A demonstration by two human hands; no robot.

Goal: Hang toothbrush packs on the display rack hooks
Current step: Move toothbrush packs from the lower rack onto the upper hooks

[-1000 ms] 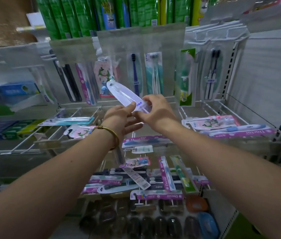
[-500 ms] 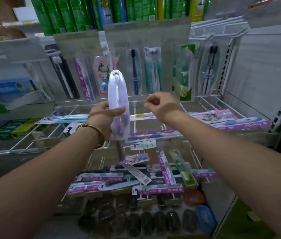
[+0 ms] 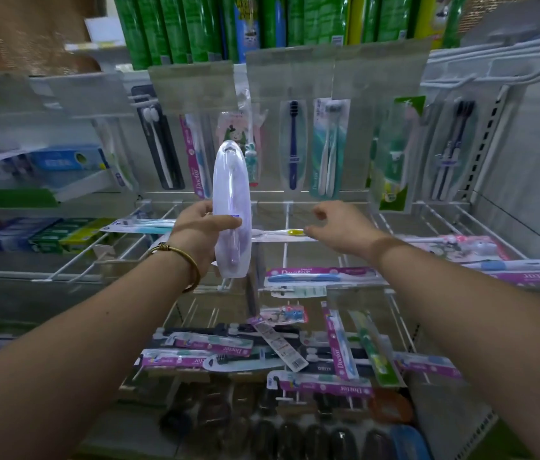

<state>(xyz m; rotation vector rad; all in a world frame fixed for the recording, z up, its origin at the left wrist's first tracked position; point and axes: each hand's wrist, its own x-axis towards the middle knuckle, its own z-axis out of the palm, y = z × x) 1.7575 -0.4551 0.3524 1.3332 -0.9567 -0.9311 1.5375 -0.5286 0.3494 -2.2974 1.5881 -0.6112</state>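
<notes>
- The left hand (image 3: 200, 232), with a thin gold-coloured bangle (image 3: 179, 260) on its wrist, grips a long, oval, translucent pale-lilac plastic toothbrush pack (image 3: 231, 207) around its middle, thumb across the front.
- The pack stands upright, its hang-hole end uppermost, in front of the back row of hanging packs and clear of any hook.
- The right hand (image 3: 341, 232) holds nothing; its fingers are loosely curled and it hovers just right of the pack, above the white wire hooks of the display rack (image 3: 283, 227).
- A slim clear pack holding a yellow-handled toothbrush (image 3: 286, 233) lies across the wires just under the right hand's fingertips; whether they touch it cannot be told.
- Behind, packs hang in a row: a black one with white brushes (image 3: 159, 144), a dark blue brush in a clear blister (image 3: 292, 144) and a teal twin pack (image 3: 328, 147).
- Below the hands, purple-and-white "Doctor" carded toothbrush packs (image 3: 320, 273) lie loose on the lower wires, with more heaped further down.
- Green boxes (image 3: 175, 24) stand along the top shelf.
</notes>
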